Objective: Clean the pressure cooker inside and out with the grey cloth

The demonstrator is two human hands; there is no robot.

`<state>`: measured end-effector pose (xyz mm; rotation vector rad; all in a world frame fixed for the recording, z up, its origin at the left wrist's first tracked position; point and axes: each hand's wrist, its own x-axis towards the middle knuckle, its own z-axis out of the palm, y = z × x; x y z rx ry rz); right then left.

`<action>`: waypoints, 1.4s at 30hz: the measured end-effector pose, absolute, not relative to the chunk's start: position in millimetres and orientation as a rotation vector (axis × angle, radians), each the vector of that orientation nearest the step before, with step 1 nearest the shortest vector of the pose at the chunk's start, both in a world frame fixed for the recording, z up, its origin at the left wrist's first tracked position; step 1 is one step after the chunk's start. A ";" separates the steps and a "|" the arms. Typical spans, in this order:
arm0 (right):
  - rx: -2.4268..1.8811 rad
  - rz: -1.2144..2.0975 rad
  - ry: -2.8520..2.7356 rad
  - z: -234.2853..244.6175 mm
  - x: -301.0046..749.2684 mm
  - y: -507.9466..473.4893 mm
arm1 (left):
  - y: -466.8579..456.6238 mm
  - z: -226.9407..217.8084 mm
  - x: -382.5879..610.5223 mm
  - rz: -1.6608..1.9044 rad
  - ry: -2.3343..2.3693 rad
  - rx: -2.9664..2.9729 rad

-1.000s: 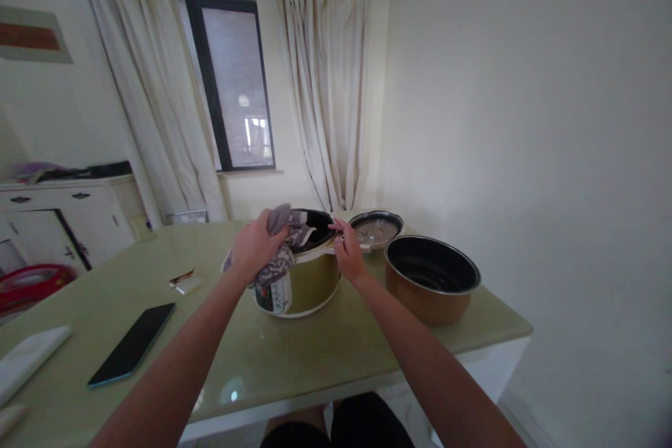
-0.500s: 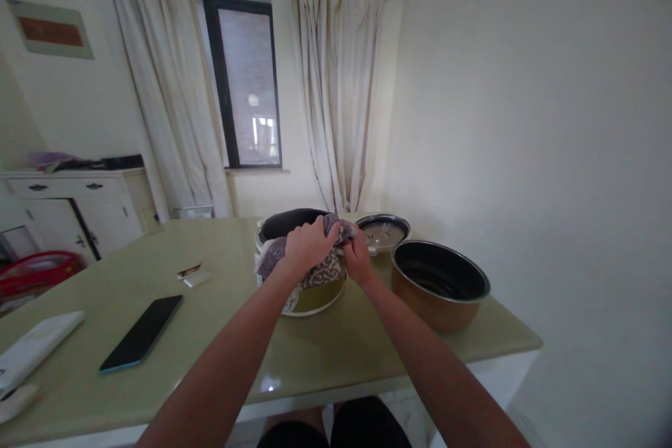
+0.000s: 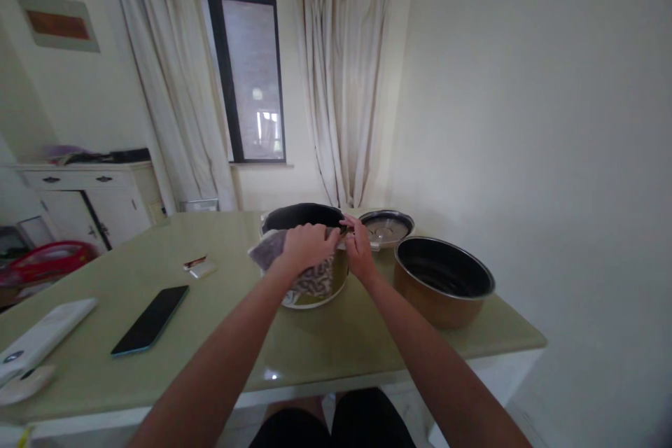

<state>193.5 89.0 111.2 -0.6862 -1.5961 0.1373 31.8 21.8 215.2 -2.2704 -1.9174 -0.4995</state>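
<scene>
A rice cooker body (image 3: 340,267) with a dark inside and a gold-coloured side stands on the table in front of me. My left hand (image 3: 309,246) is closed on a grey and white patterned cloth (image 3: 313,281), which hangs over the cooker's near side. My right hand (image 3: 358,248) grips the cooker's right rim, fingers bent over the edge; the exact contact is partly hidden. Behind that hand the round lid (image 3: 387,227) lies tipped back. An inner pot (image 3: 438,301), brown outside and black inside, stands to the right.
On the left of the green-topped table (image 3: 220,329) lie a dark phone (image 3: 150,320), a white device (image 3: 50,336) and a small packet (image 3: 201,267). A white wall (image 3: 551,154) rises at the right. Beyond the table's left side is a red basket (image 3: 52,262).
My right hand has let go of the cloth and moved onto the cooker's rim. The cloth stays with my left hand and now spreads flatter. The view has shifted slightly.
</scene>
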 end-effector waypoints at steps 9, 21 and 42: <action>-0.664 0.156 -1.639 110.8 199.6 90.9 | 12.7 194.1 0.9 -0.652 -1.496 -2.326; -0.692 0.083 -1.610 112.8 194.0 88.6 | 19.8 195.7 47.8 -0.650 -1.846 -1.977; -0.650 0.131 -1.565 115.9 190.2 82.0 | 52.3 177.1 -76.5 -0.891 -1.514 -2.256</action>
